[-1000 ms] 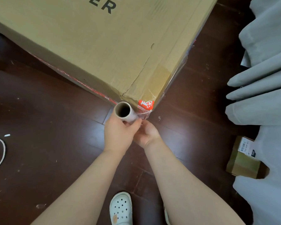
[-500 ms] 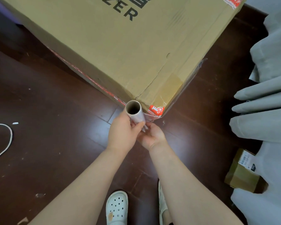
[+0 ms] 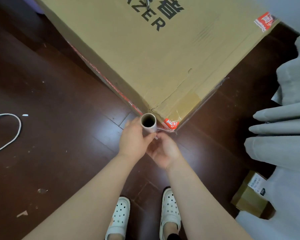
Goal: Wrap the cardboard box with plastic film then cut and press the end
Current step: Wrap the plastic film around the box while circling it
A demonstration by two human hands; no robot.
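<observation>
Cardboard box (image 3: 163, 66) corner lay just beyond film roll (image 3: 148, 124), roll axis upright. Left grip (image 3: 133, 141) clasped roll; right grip (image 3: 164, 151), just below, apparently pinched its lower end.

Hands (image 3: 133, 141) (image 3: 164, 151) x2, film roll (image 3: 150, 131) x1, boxes (image 3: 163, 66) (image 3: 249, 200) x2, clogs (image 3: 119, 215) (image 3: 170, 205) x2, cord (image 3: 20, 126) x1.

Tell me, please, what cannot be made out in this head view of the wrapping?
Head view only:
Film roll: lower length hidden by the left hand gripping it; film left unknown.
Right hand: fingers tucked behind the left hand and roll; hold unclear.
Cardboard box: far end and print cut off by the top edge.
Small parcel: label too small to read; curtain covers part.
</observation>
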